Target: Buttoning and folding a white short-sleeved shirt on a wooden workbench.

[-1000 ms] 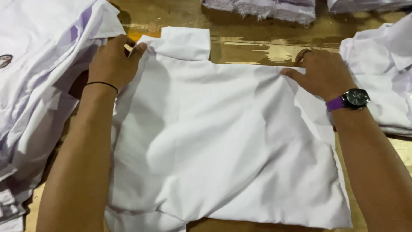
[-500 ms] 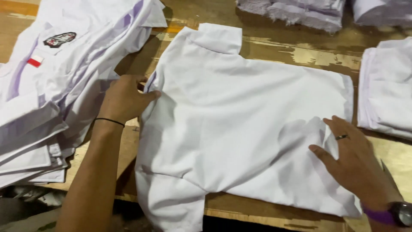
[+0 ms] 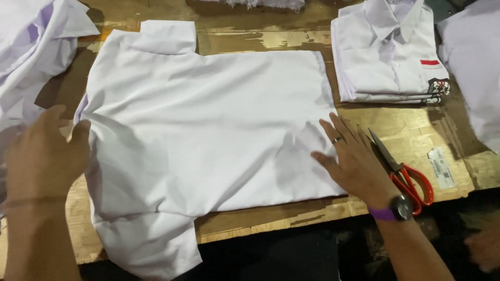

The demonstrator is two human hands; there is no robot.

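Nearest the camera, the left hand (image 3: pixel 44 156) lies flat with fingers loosely spread at the left edge of the white shirt (image 3: pixel 208 119), thumb touching the cloth, gripping nothing. The right hand (image 3: pixel 354 161) presses flat on the shirt's lower right corner, fingers apart, a ring on one finger and a watch with a purple strap (image 3: pixel 398 208) at the wrist; it too grasps nothing. The two hands sit well apart, one at each side of the garment.

The shirt lies back-up across the wooden table (image 3: pixel 260 39), collar end to the left. Its body looks smoothed and its right side seems already folded in to a straight edge, while one sleeve hangs over the near table edge at lower left and the other sticks out at the far left; as a judgement, the folding is partly done, with the sleeves and the final folds left.

Just beside the right hand lie red-handled scissors (image 3: pixel 406 174), and near them a small paper tag (image 3: pixel 440 166). Farther back sits a stack of folded shirts (image 3: pixel 385 62). Loose white shirts (image 3: pixel 31 47) are heaped at the far left.

The shirt's front is hidden, and the heaps at left, top and right are cut off by the frame.
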